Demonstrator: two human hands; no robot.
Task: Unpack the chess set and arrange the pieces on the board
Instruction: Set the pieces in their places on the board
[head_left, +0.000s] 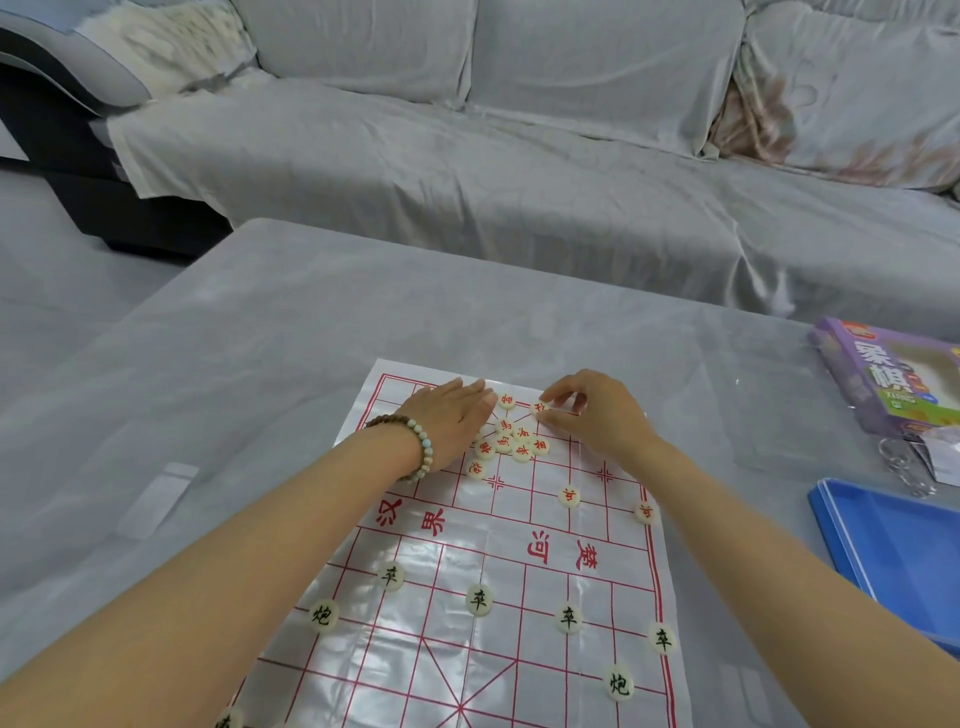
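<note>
On the tabletop lies the board, a blue tray and purple box to its right. At its far end, the left hand lies with fingers pressed together beside clustered red pieces; the right hand pinches one piece.

Xiangqi board: glossy white sheet with a red grid, flat in the lower centre of the frame. Black-character discs: four soldiers in a row across its lower half, two cannons just below them near either edge. Red-character discs: loose cluster, touching one another, top centre; two single discs lower right of it; one red disc pinched by the right hand.
</note>
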